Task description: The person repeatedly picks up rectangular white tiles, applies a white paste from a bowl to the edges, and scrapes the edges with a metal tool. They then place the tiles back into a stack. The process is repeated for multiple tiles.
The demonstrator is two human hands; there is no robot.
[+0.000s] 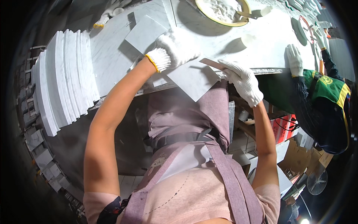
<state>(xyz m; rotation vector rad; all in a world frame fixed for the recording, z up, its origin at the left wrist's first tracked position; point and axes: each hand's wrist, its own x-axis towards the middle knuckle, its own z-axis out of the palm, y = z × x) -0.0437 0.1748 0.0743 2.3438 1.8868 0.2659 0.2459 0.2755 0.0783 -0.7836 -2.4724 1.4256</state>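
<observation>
A thin square of white-grey marble tile (195, 80) juts past the table's front edge, one corner toward me. My left hand (176, 48), in a white knit glove with a yellow cuff, bends over its far part; the fingertips are mostly hidden, but they appear to hold the tile. Another square tile (145, 34) lies just beyond that hand. In its white glove, my right hand (243, 80) is closed round a flat brown strip (212, 64), whose free end points left above the tile. I cannot tell whether the strip touches it.
A yellow-rimmed bowl (223, 24) of white paste holds a scraper. A white cup (248, 40) stands nearer. Stacked marble slabs (65, 78) line the left. At right, a co-worker in a green vest (332, 86) rests a gloved hand (294, 59) at the table.
</observation>
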